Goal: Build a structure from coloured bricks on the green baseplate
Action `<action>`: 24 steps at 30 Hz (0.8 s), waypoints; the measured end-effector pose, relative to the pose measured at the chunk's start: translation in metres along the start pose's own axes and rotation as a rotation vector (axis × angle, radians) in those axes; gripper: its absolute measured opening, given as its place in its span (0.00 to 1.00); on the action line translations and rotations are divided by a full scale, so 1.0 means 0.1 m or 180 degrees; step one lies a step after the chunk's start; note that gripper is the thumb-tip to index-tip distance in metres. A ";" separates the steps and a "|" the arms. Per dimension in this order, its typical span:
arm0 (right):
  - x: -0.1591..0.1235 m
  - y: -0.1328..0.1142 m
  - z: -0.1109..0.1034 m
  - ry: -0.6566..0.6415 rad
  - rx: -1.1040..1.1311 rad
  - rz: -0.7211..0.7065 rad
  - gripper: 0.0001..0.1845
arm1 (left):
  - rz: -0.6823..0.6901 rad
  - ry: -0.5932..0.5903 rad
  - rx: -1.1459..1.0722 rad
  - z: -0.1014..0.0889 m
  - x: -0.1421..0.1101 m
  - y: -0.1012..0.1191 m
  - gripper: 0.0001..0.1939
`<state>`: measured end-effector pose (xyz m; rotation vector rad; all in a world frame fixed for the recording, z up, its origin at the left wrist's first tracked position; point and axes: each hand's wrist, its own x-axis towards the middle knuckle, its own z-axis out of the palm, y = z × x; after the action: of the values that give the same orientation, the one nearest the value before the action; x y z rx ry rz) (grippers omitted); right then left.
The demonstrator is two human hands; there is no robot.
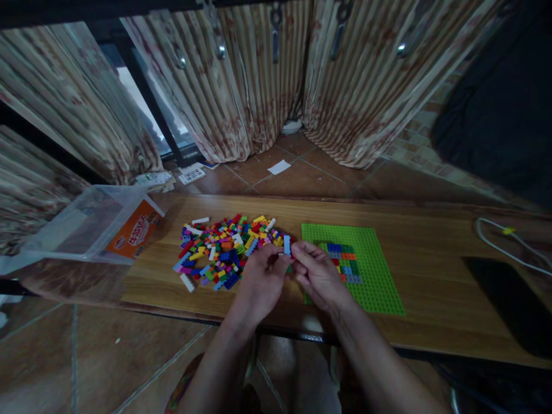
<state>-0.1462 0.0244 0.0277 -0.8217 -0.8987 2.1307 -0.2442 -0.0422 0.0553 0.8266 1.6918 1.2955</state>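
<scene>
Pinching blue brick in left hand and right hand, grip closed. Apparently orienting it; next likely needing careful alignment.

At the near edge of the counter, bare forearms taper to a bare left hand and right hand.

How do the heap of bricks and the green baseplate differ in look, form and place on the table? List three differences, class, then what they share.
Colour: the heap of bricks mixes many colours; the green baseplate is itself one bright green.
Form: the heap is loose, jumbled pieces; the baseplate is one flat, studded sheet.
Place: the heap lies left of the baseplate.
Shared: both rest on the wooden table.
</scene>
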 end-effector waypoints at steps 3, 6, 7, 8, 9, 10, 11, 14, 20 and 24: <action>0.00 -0.02 -0.02 -0.0026 0.0224 0.0176 0.16 | -0.0183 -0.0068 -0.0532 -0.01 -0.02 0.06 0.07; 0.00 -0.04 -0.02 -0.0018 0.0333 0.0178 0.13 | -0.0174 -0.0160 -0.0655 -0.03 -0.03 0.08 0.07; 0.00 -0.04 -0.02 -0.0023 0.0295 0.0128 0.13 | -0.0135 -0.0187 -0.0594 -0.04 -0.03 0.08 0.07; 0.01 -0.04 -0.02 -0.0042 0.0209 0.0067 0.14 | -0.0068 -0.0221 -0.0481 -0.05 -0.02 0.07 0.08; 0.01 -0.03 -0.02 -0.0070 0.0084 0.0004 0.15 | 0.0012 -0.0260 -0.0335 -0.06 -0.01 0.05 0.08; 0.01 -0.02 -0.01 -0.0081 -0.0063 -0.0067 0.17 | 0.0092 -0.0292 -0.0181 -0.06 0.00 0.03 0.08; 0.01 -0.01 -0.01 -0.0073 -0.0215 -0.0132 0.18 | 0.0157 -0.0324 -0.0040 -0.07 0.01 0.02 0.08; 0.01 0.00 0.01 0.0010 -0.0457 -0.0229 0.20 | 0.0185 -0.0369 0.0071 -0.07 0.01 0.00 0.07; 0.04 0.00 0.02 0.0018 -0.0134 -0.0063 0.20 | -0.0159 -0.0252 -0.0450 -0.11 -0.01 0.07 0.06; 0.10 0.12 -0.05 0.0313 -0.1015 -0.0270 0.19 | -0.0148 0.0232 -0.0322 -0.23 0.02 0.07 0.07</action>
<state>-0.1522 0.0276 0.0132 -1.0170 -1.2175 1.8826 -0.2657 -0.0483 0.0643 0.6846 1.6774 1.3820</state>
